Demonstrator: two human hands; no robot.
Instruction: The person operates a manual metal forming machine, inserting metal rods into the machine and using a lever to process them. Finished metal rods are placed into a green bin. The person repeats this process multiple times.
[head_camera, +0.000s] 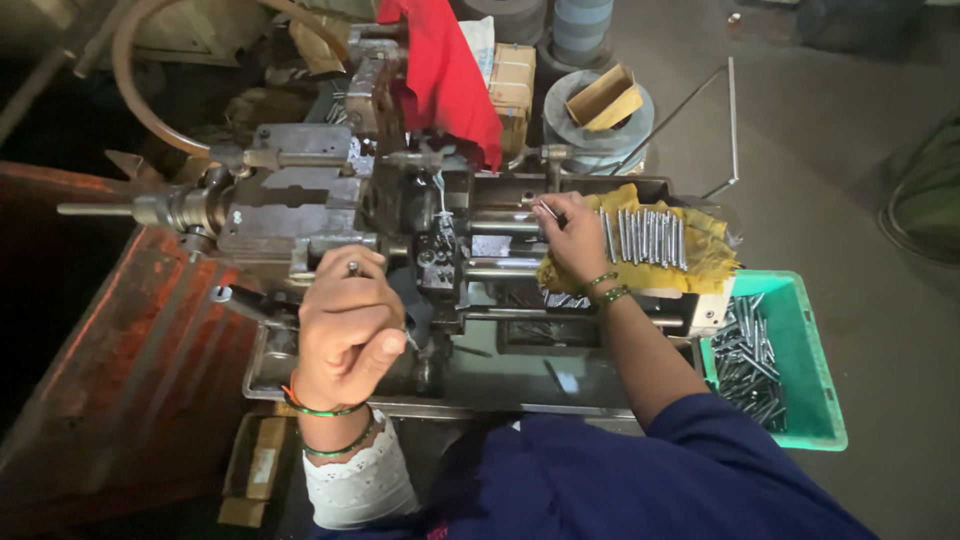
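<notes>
My left hand (345, 325) is closed around a lever handle at the front left of a small grey metal lathe-like machine (300, 190). My right hand (572, 235) reaches over the machine bed and pinches a thin metal rod (547, 210) near the machine's centre. Just right of that hand, several similar metal rods (648, 236) lie in a row on a yellow cloth (710, 262). Both wrists wear green bangles.
A green plastic bin (810, 350) with several metal rods sits at the right. A red cloth (440, 70) hangs over the machine's back. A rusty red metal panel (120, 380) stands left. Cardboard boxes (512, 80) and round grey spools (590, 125) lie behind, with a bent wire rod (732, 110).
</notes>
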